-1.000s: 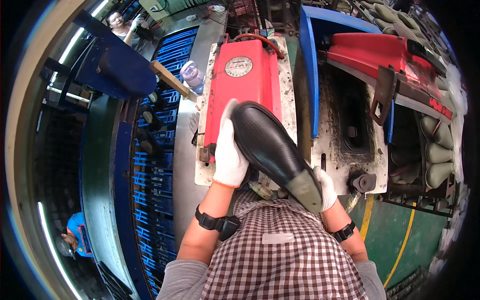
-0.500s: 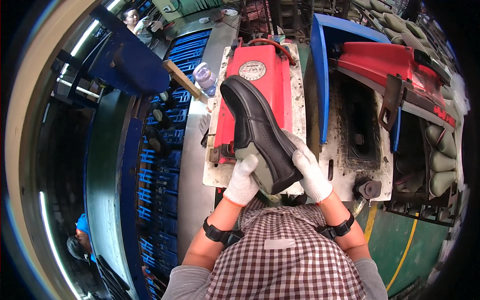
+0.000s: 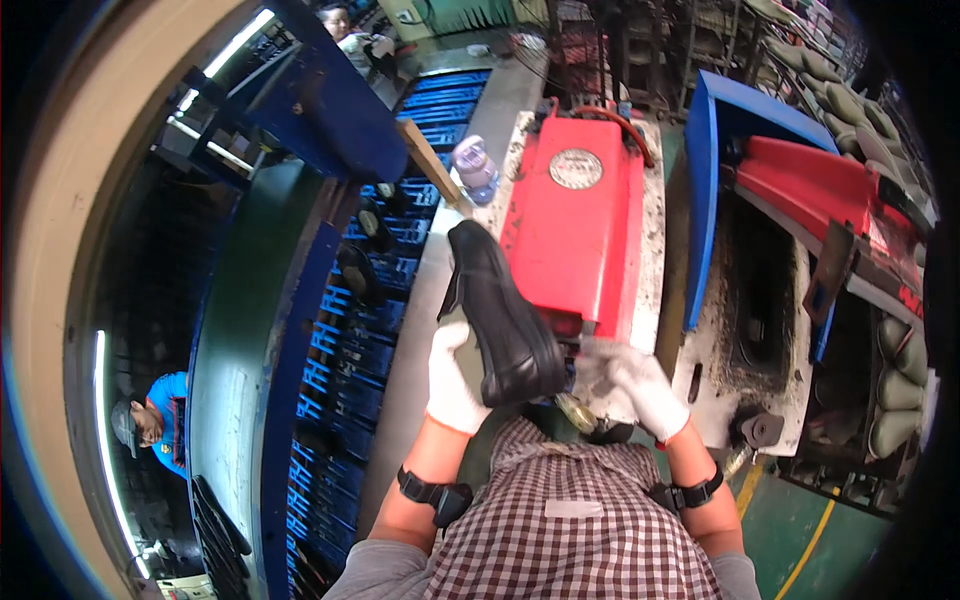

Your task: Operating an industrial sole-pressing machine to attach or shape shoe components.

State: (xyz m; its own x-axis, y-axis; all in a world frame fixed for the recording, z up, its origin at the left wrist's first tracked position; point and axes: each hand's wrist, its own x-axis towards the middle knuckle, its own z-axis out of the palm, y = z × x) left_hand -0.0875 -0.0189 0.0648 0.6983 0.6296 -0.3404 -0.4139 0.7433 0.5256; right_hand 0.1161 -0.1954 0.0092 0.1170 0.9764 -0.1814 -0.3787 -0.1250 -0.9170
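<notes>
Black shoe (image 3: 505,325) shifted left, clasped by the left hand (image 3: 453,380) alone, as the right hand (image 3: 645,388) let go, fingers loosely apart, seemingly freed.

Black shoe (image 3: 508,325), brown-and-white checked apron (image 3: 580,545)

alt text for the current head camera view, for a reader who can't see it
A white-gloved left hand holds a black shoe near a red machine cover, while the white-gloved right hand, blurred, is open by the shoe's lower end. The person wears a checked apron; a blue-slatted rack lies to the left.
</notes>
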